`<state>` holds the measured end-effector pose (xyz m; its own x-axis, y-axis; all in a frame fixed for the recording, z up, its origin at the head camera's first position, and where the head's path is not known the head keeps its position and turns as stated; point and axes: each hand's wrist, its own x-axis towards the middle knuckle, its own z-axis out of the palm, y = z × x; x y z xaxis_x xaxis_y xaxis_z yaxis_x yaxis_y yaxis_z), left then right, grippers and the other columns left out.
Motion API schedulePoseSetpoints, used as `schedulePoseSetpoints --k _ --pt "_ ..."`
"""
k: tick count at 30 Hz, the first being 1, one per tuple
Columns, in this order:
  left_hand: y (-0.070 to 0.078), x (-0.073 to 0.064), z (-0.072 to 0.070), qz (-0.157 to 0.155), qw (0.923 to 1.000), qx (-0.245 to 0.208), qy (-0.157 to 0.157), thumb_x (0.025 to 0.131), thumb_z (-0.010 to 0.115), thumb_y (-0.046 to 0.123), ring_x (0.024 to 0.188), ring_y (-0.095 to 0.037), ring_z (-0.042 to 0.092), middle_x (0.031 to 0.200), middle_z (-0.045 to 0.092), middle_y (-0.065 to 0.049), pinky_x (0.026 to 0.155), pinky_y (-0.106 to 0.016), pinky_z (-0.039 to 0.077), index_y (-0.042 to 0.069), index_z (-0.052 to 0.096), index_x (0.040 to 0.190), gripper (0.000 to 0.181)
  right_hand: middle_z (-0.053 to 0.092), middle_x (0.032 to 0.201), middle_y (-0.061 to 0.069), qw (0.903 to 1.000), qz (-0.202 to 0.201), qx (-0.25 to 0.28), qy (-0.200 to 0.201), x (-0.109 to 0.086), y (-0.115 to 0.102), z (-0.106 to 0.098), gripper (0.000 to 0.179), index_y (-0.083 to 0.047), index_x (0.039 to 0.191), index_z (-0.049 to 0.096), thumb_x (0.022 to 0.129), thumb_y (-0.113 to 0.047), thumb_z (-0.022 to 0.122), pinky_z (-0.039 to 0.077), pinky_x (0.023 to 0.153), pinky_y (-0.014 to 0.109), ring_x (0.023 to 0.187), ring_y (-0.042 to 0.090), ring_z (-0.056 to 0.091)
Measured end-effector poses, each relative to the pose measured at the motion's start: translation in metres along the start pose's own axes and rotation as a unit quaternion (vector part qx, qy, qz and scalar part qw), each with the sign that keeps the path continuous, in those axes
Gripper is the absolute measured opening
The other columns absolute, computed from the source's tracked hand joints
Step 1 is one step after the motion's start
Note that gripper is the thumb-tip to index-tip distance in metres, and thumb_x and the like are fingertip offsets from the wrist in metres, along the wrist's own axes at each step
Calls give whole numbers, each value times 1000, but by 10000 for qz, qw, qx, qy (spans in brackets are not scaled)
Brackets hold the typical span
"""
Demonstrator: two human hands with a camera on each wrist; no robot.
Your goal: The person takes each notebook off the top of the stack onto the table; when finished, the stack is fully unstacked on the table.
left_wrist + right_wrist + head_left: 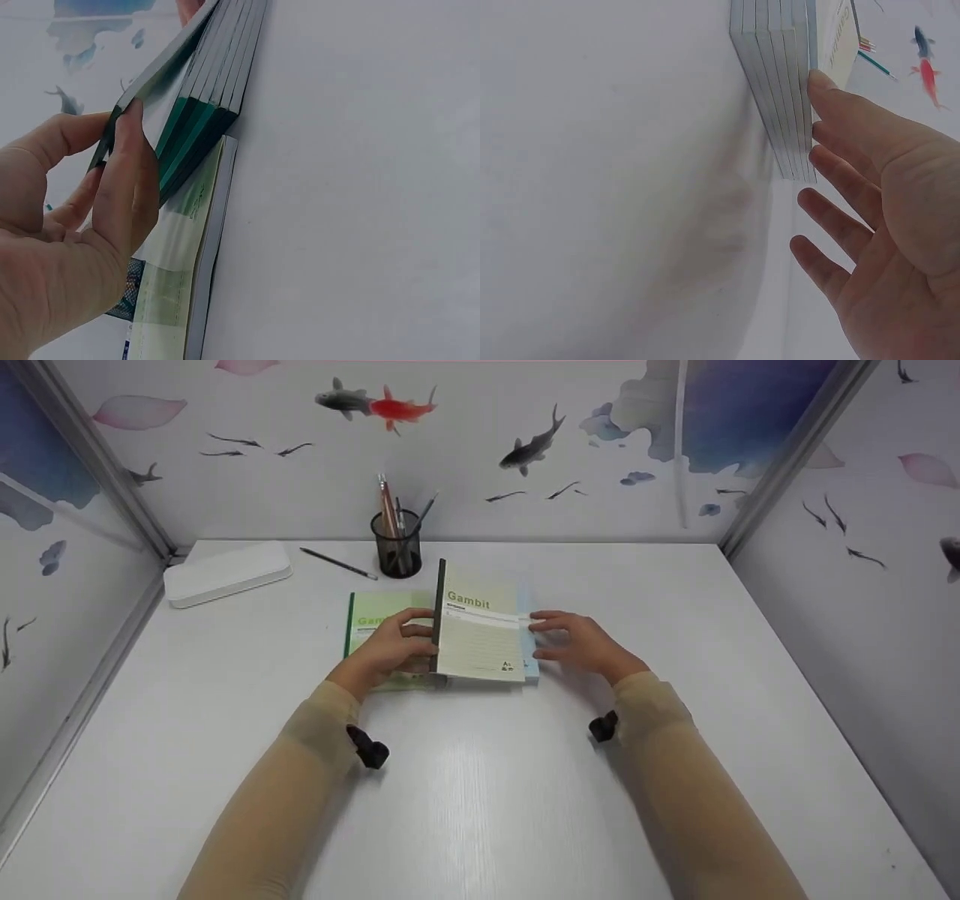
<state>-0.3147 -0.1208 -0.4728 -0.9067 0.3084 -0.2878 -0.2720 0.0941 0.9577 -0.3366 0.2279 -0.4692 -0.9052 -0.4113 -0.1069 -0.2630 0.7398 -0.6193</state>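
Observation:
My left hand (386,649) pinches the dark spine of a pale yellow-green Gambit notebook (480,641) between thumb and fingers. That notebook tilts up over a stack of several notebooks (217,75) with dark green spines, seen in the left wrist view. A light blue cover (531,664) of the stack shows along its right side. Left of the stack lies a green notebook (361,604), partly hidden by my left hand. My right hand (581,645) has its fingers spread, with fingertips right at the stack's page edges (772,82).
Behind the notebooks stands a black mesh pen holder (397,559) with several pencils and pens. A dark pencil (337,563) lies to its left, and a white case (227,574) sits at the table's back left corner. Printed wall panels (465,465) enclose the table.

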Motion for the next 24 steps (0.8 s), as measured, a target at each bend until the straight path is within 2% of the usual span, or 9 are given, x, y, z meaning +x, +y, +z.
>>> schedulePoseSetpoints --k 3,9,13,18,24 --pt "-2 -3 -1 -39 9999 -93 -42 93 67 0 110 -24 69 138 63 -13 80 -35 62 21 42 152 67 46 161 -8 10000 20 47 1 -1 2 2 53 -20 141 65 92 -27 80 24 127 54 156 26 30" --pt "-6 -11 -6 -119 9998 187 -10 93 63 5 104 -22 69 133 68 -11 75 -33 58 25 39 150 65 44 162 -10 9998 86 200 -16 -2 3 3 51 -21 141 65 93 -29 79 24 127 54 157 25 29" --pt "-8 -17 -12 -132 9999 -15 8 93 64 3 103 -22 70 136 66 -11 75 -33 59 25 41 150 66 43 163 -10 9996 131 248 -14 -2 3 4 51 -23 141 65 93 -29 79 24 127 55 157 26 28" --pt "-11 -25 -24 -74 9995 -291 21 93 65 -2 99 -19 74 137 64 -13 73 -31 61 25 39 153 70 42 163 -10 9991 119 408 21 -2 5 6 51 -22 141 64 92 -26 80 22 128 53 158 25 26" --pt "-11 -39 -44 -19 9990 -440 77 95 62 -4 101 -22 75 140 59 -17 83 -37 63 23 35 157 72 41 164 -11 9987 153 490 26 -4 5 5 51 -22 142 64 93 -25 79 21 128 53 158 25 26"
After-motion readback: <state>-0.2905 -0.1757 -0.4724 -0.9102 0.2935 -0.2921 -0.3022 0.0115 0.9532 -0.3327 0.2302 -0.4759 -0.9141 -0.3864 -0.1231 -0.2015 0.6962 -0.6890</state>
